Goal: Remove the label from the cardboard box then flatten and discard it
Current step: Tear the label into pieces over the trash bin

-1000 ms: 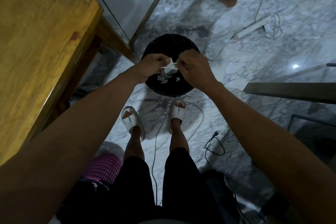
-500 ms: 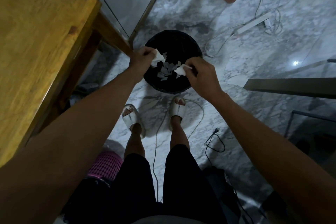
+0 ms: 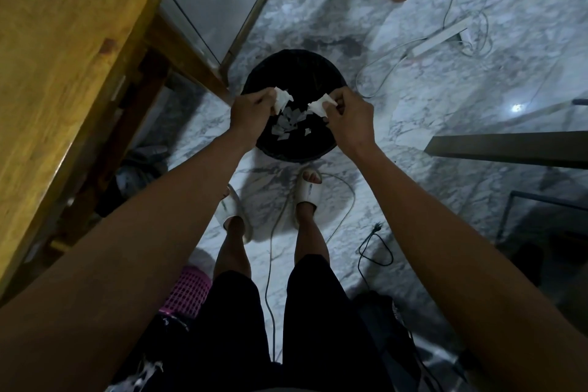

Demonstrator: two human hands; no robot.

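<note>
Head view: left hand [image 3: 251, 111] and right hand [image 3: 348, 114] each pinch 1 label scrap above bin [image 3: 331, 79], table [image 3: 63, 73] alongside.

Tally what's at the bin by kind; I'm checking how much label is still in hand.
Torn white paper label pieces held: 2, one in the left hand, one in the right hand
Round black waste bins: 1
Total: 3

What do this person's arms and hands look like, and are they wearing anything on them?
Both arms are bare to the edge of the picture, with no sleeves showing. The left hand and right hand wear no gloves; no rings, watch or bracelets are visible.
</note>
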